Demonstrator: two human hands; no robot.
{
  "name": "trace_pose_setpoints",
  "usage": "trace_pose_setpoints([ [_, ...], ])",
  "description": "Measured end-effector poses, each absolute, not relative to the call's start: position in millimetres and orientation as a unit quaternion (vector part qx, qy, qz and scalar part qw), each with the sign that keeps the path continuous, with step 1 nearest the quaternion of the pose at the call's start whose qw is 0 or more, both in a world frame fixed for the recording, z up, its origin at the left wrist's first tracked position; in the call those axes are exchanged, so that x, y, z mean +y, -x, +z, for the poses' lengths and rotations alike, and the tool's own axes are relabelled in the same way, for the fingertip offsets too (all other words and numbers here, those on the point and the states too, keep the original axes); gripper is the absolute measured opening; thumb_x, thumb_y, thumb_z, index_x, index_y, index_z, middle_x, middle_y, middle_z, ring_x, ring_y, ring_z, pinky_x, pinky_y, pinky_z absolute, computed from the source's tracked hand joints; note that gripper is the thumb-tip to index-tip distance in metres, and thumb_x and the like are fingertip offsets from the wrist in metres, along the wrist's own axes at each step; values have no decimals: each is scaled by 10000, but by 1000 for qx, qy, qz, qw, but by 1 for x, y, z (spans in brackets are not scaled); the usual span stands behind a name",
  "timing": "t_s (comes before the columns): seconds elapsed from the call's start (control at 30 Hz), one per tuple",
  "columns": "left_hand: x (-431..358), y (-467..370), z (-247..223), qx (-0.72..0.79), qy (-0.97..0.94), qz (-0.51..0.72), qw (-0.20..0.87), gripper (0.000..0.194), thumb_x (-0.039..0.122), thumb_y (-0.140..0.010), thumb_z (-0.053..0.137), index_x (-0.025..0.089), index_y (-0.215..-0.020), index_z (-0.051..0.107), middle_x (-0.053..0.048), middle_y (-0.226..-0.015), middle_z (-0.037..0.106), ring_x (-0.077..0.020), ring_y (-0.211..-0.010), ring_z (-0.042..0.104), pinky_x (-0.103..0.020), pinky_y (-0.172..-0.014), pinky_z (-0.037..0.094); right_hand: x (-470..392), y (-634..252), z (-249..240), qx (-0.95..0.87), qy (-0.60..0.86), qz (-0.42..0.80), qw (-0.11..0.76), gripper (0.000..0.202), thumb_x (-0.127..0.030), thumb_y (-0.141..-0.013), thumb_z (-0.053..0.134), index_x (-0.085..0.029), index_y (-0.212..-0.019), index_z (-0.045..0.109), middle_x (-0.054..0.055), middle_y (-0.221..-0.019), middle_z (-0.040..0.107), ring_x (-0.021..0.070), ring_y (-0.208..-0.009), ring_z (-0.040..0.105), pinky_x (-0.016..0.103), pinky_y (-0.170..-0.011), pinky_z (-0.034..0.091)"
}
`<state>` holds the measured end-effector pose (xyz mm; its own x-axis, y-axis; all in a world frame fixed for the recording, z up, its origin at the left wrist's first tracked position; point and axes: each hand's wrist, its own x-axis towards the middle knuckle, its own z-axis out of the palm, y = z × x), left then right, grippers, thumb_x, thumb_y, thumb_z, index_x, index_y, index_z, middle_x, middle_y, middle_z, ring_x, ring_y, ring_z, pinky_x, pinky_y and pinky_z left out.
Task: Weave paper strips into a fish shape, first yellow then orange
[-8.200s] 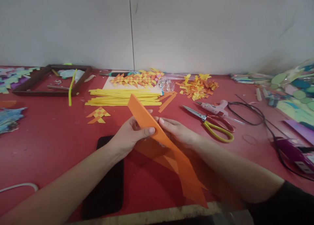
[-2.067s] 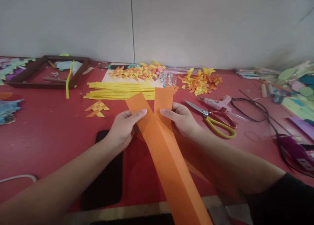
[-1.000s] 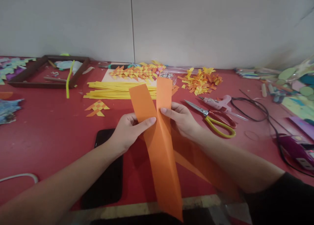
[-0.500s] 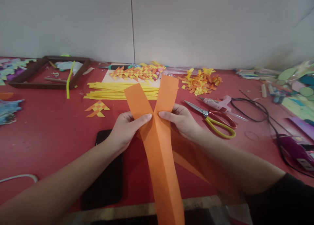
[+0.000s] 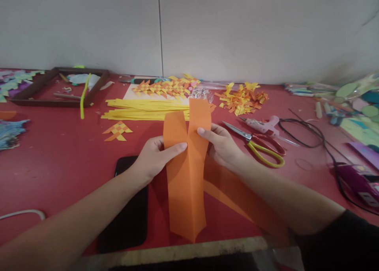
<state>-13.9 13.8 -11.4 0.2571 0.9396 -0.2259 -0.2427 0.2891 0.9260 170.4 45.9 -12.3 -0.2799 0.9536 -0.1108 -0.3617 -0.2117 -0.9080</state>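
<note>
Both hands hold one long orange paper strip [image 5: 185,192], creased lengthwise and split down the middle at its far end. My left hand [image 5: 155,156] pinches the left half, thumb on top near the split. On the right half, my right hand [image 5: 220,142] grips the edge, its thumb on the face and fingers behind. More orange paper [image 5: 231,200] lies under my right forearm, partly hidden. Beyond the hands lie yellow paper strips [image 5: 142,109]. A woven orange-and-yellow paper fish [image 5: 118,131] rests to the left, and scissors [image 5: 254,142] with red and yellow handles lie to the right.
A black phone [image 5: 127,215] lies beside my left forearm. Behind are a brown frame [image 5: 50,104], a row of woven fish [image 5: 166,87] and a heap of paper scraps [image 5: 244,97]. A pink glue gun [image 5: 263,124] and its black cord [image 5: 310,142] are at right.
The orange strip's split halves have come closer together, and its near end has risen into view above the table edge. My left hand has shifted slightly right.
</note>
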Motion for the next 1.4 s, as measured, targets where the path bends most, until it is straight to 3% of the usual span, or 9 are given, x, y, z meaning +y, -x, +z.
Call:
trace_pose_setpoints([
  [0.23, 16, 14, -14, 435, -386, 472, 663, 261, 349, -703, 809, 170, -887, 763, -83, -978, 771, -236, -844, 719, -329, -767, 563, 38, -167, -9, -427, 377, 707, 419, 220, -321, -692, 816, -201, -865, 750, 40, -877, 768, 174, -746, 710, 307, -721, 576],
  [0.67, 18, 13, -15, 425, -368, 498, 660, 238, 358, -698, 809, 173, -839, 761, -70, -910, 770, -222, -811, 709, -328, -760, 549, 40, -167, -12, -436, 389, 669, 459, 145, -298, -705, 803, -223, -813, 741, 6, -870, 761, 145, -731, 682, 298, -730, 563],
  [0.93, 15, 13, -13, 407, -398, 439, 695, 325, 384, -717, 794, 158, -947, 754, -99, -990, 764, -261, -914, 712, -355, -812, 555, 42, -168, -10, -422, 407, 653, 479, 190, -330, -677, 820, -218, -803, 734, 18, -871, 763, 163, -733, 687, 305, -718, 562],
  [1.1, 15, 13, -12, 423, -422, 457, 659, 327, 351, -704, 809, 170, -971, 754, -92, -1073, 752, -261, -978, 699, -344, -856, 546, 41, -170, -5, -420, 396, 681, 450, 248, -411, -669, 815, -208, -793, 744, 32, -793, 759, 177, -652, 692, 300, -628, 562],
  [1.23, 15, 13, -12, 434, -420, 471, 643, 307, 357, -710, 805, 174, -951, 753, -78, -1027, 764, -247, -939, 704, -320, -806, 554, 37, -171, -4, -412, 392, 711, 414, 202, -345, -640, 843, -207, -749, 744, 18, -752, 755, 158, -597, 683, 276, -576, 555],
  [1.4, 14, 12, -12, 437, -416, 477, 639, 276, 350, -714, 802, 170, -916, 749, -65, -970, 771, -239, -890, 710, -307, -775, 555, 37, -170, -6, -416, 389, 701, 430, 152, -307, -670, 829, -219, -760, 744, 1, -770, 755, 146, -629, 688, 267, -601, 565],
])
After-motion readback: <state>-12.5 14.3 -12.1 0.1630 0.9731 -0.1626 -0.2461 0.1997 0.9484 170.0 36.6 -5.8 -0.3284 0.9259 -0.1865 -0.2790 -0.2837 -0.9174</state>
